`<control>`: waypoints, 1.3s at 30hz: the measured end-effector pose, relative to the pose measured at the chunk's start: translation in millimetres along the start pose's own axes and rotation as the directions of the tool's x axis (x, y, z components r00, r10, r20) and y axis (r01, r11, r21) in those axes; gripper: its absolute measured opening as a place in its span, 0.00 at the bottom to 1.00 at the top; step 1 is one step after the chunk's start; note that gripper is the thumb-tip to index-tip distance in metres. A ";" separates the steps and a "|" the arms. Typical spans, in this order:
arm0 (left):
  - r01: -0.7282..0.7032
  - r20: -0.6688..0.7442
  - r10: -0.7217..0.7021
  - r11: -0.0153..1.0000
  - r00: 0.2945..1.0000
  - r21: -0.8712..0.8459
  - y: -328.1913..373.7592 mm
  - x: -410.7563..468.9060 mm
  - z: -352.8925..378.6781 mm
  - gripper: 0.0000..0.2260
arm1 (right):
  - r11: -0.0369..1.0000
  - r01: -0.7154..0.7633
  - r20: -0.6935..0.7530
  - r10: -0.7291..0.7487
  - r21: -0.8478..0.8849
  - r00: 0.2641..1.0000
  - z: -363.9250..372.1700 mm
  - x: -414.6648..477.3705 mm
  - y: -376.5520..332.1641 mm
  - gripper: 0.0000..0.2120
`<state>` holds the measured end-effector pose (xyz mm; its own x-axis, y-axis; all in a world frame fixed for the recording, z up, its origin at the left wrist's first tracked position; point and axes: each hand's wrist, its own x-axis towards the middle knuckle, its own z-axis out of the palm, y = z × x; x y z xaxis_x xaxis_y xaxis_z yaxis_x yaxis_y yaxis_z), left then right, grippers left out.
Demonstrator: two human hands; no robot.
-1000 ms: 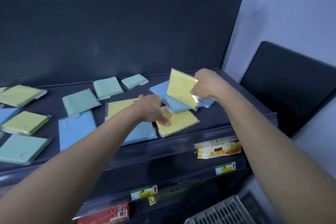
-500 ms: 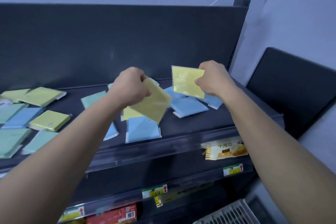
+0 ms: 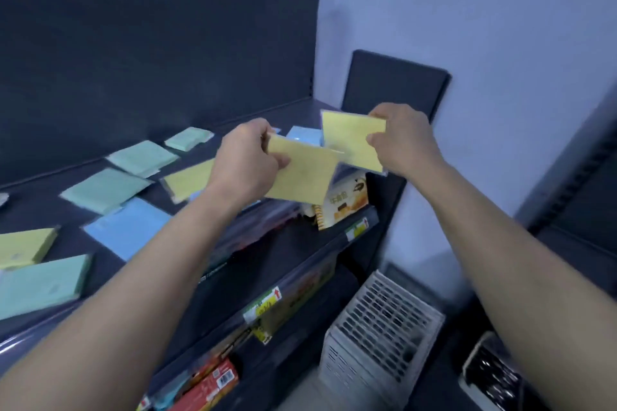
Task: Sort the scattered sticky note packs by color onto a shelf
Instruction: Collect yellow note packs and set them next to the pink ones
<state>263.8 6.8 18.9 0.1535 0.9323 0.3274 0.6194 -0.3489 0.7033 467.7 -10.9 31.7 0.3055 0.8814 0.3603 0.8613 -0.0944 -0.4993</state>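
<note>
My left hand (image 3: 245,157) grips a yellow sticky note pack (image 3: 302,177) in the air above the shelf's front right edge. My right hand (image 3: 402,138) pinches a second yellow pack (image 3: 350,140) just to its right, the two packs almost touching. On the dark shelf (image 3: 50,210) lie scattered packs: a third yellow one (image 3: 187,178) behind my left wrist, green ones (image 3: 105,190) (image 3: 140,157) (image 3: 188,138), a blue one (image 3: 128,227), another blue one (image 3: 305,135) behind the held packs, a yellow-green one (image 3: 23,247) and a green one (image 3: 41,284) at the left.
Lower shelves hold snack packages (image 3: 344,203) and price tags (image 3: 263,302). A white perforated basket (image 3: 377,337) stands on the floor at the right. A dark panel (image 3: 394,83) leans against the wall behind the shelf's right end.
Both hands, each with its yellow pack, have come closer together toward the shelf's right end. The view has swung right and tilted down.
</note>
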 end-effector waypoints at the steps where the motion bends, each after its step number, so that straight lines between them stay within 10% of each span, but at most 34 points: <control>1: -0.023 0.049 0.024 0.999 0.999 -0.029 7.4 -3.0 13.2 0.08 | 0.998 -0.051 -0.020 0.050 -0.025 0.999 -11.7 -10.6 13.4 0.17; 23: -0.298 0.592 0.574 0.812 0.566 -0.503 347.9 -210.1 335.3 0.08 | 0.616 -0.782 -0.468 0.666 -0.092 0.580 -322.7 -282.7 358.9 0.17; 39: -0.212 0.684 0.418 0.905 0.597 -0.368 444.1 -291.0 480.6 0.08 | 0.513 -0.858 -0.173 0.843 -0.029 0.510 -371.4 -351.7 574.8 0.13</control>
<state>864.2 -373.9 -67.3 0.8775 0.4761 0.0577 0.2448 -0.5481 0.7998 1006.2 -547.0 -89.4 0.9518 0.2895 -0.1011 0.1913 -0.8183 -0.5420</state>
